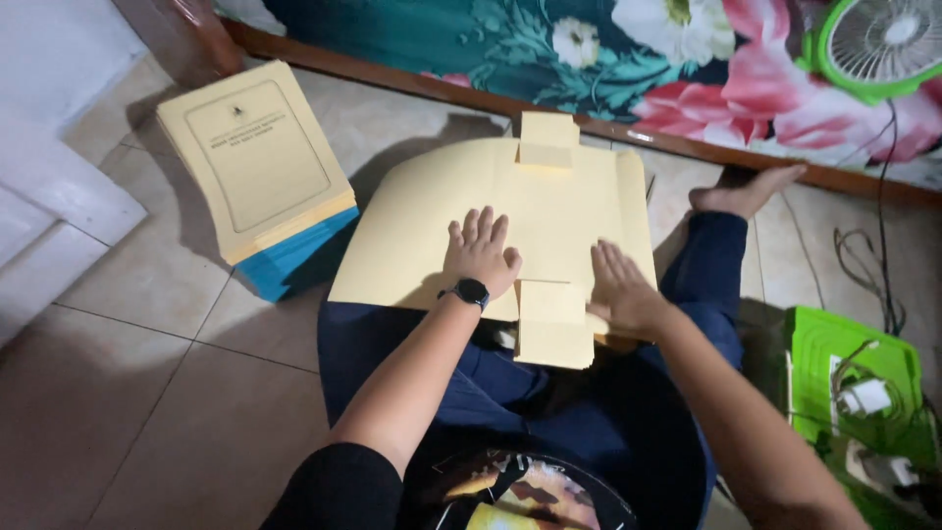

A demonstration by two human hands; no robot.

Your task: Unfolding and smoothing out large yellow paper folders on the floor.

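I see both hands flat, fingers spread wide and gripping nothing: left hand (479,257) and right hand (620,291) press an unfolded yellow cardboard folder (422,226) across my lap. Bare tile floor (147,393) lies left; beyond, a folder stack (257,162) near the bed edge (392,74).

Paper folders and one small screen on the floor scene

A stack of folders (257,167) lies on the tiled floor at far left: pale yellow ones on top, the uppermost printed with a dark rounded frame, blue ones beneath; a flat, unfolded yellow folder (510,216) with tabs at its far and near edges lies across the person's lap in the middle; a round black watch screen (472,291), dark, sits on the left wrist.
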